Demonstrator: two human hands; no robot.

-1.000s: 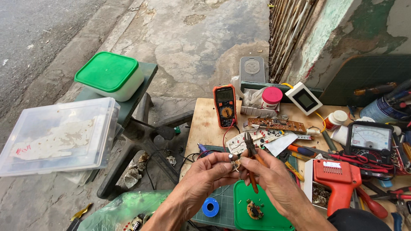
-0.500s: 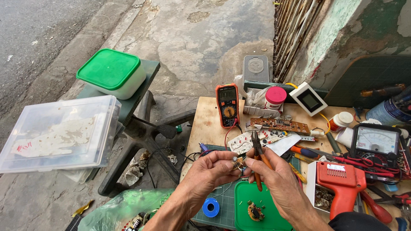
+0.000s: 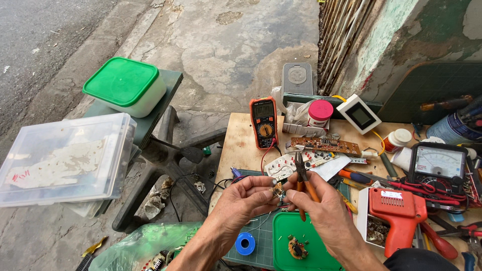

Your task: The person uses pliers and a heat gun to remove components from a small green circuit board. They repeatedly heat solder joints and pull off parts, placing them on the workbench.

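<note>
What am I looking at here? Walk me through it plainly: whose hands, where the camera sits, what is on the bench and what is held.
The view comes from a camera worn on a person's head, looking down at their own bare hands. The left hand pinches a small electronic part. The right hand holds orange-handled pliers against that part. Below them lies a green tray and a blue spool. On the wooden bench stand an orange multimeter, a brown circuit board, a red soldering gun and an analogue meter. To the left, a green-lidded box sits beside a clear plastic case.
</note>
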